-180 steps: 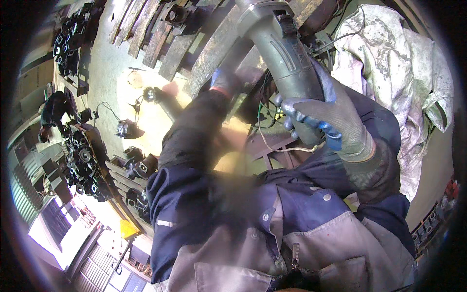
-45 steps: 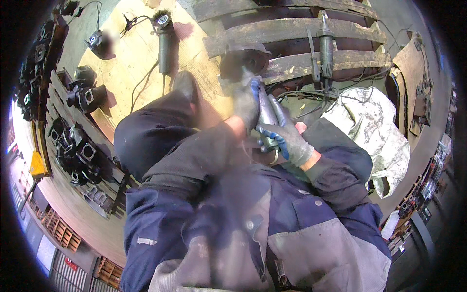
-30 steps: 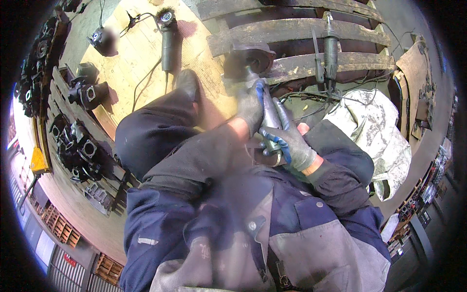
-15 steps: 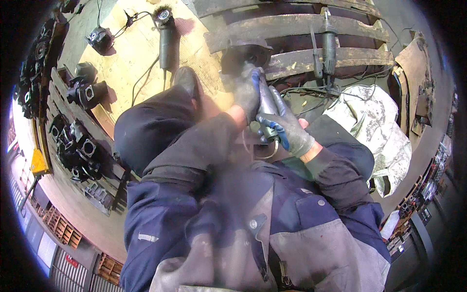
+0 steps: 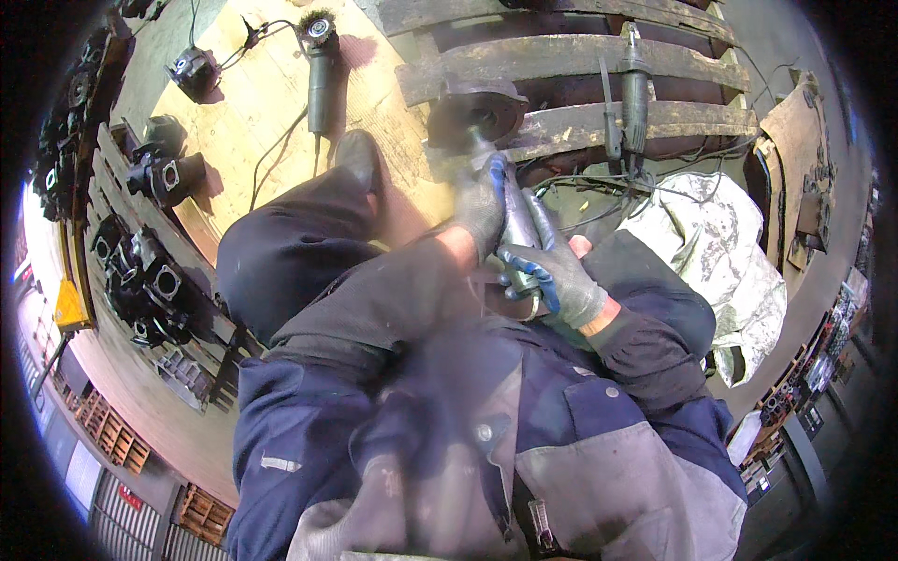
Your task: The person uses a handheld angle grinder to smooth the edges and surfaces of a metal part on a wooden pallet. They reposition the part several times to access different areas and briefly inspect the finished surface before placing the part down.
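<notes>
Grip: two-handed, clock centred on it. Left hand [image 5: 482, 210] and right hand [image 5: 566, 282], both gloved, are clenched round one grey power tool [image 5: 516, 222]. Left sits forward near the nose; right sits behind, toward 5 o'clock, round the tail end. Tool's long axis runs 5 to 11 o'clock, nose pointing away from the body.

Key relation: dark casting [image 5: 468, 110] lies right ahead of the nose, between 11 and 12, with a round opening. Left hand is the nearer one. That spot is hazy, so can't tell whether the nose touches or sits inside the opening. Casting is at the near edge of a slatted wooden pallet [image 5: 552, 58] spanning 11 to 2.

Between 1 and 2: second power tool [image 5: 634, 105] lying across the slats, axis roughly 12 to 6, slim dark-handled tool [image 5: 613, 134] alongside. Cables [image 5: 640, 180] bunched at 2. Stained white cloth [image 5: 716, 262] at 3.

At 10: angle grinder [image 5: 321, 89] with wire brush, on a pale board [image 5: 243, 103], brush end away from the body.

Carriers: low pallet [image 5: 171, 227] at 9 bears black castings [image 5: 131, 271] with square flanges. Brown slatted wooden stack [image 5: 112, 430] out at 8.
</notes>
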The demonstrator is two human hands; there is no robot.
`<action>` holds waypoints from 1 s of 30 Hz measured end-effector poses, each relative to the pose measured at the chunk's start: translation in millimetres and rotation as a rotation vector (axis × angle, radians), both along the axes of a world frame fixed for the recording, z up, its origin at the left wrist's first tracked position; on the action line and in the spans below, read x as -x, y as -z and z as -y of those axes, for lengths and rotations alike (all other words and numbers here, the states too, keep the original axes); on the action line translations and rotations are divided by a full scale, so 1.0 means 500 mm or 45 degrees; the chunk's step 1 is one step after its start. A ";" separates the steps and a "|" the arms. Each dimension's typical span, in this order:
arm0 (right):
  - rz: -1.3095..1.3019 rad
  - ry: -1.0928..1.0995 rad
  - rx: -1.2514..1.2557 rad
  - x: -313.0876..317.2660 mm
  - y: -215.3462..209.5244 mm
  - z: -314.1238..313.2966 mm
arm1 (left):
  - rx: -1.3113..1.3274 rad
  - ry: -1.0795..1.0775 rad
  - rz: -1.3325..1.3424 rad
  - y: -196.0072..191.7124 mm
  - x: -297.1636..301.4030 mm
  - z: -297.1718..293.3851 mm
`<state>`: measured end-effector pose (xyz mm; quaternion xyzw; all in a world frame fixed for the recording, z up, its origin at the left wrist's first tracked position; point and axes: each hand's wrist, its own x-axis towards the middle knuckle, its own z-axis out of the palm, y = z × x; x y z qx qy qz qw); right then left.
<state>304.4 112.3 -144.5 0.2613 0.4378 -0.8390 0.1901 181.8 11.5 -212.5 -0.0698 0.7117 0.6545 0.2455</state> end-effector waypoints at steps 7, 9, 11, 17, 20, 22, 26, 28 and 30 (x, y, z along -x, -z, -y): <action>-0.001 0.044 -0.234 0.079 -0.049 0.006 | 0.194 0.009 0.291 0.023 0.023 -0.017; -0.080 0.010 -0.317 0.097 -0.061 0.008 | 0.233 0.101 0.147 0.018 0.034 -0.015; 0.040 0.078 -0.113 0.103 -0.078 0.001 | 0.271 0.315 0.189 0.015 0.051 -0.008; 0.213 0.093 -0.116 0.096 -0.087 -0.005 | 0.123 0.114 0.408 0.000 0.044 -0.017; -0.042 0.051 -0.317 0.090 -0.068 0.002 | -0.017 0.008 0.547 -0.010 0.038 -0.020; 0.116 0.040 -0.236 0.086 -0.061 -0.005 | -0.094 -0.015 0.532 -0.014 0.044 -0.021; 0.119 -0.006 -0.239 0.085 -0.060 -0.019 | -0.161 -0.043 0.504 -0.012 0.047 -0.029; 0.084 0.004 -0.274 0.084 -0.061 -0.017 | 0.013 -0.040 0.466 -0.005 0.041 -0.028; 0.153 0.032 -0.266 0.079 -0.060 -0.008 | 0.130 0.095 0.391 0.006 0.039 -0.022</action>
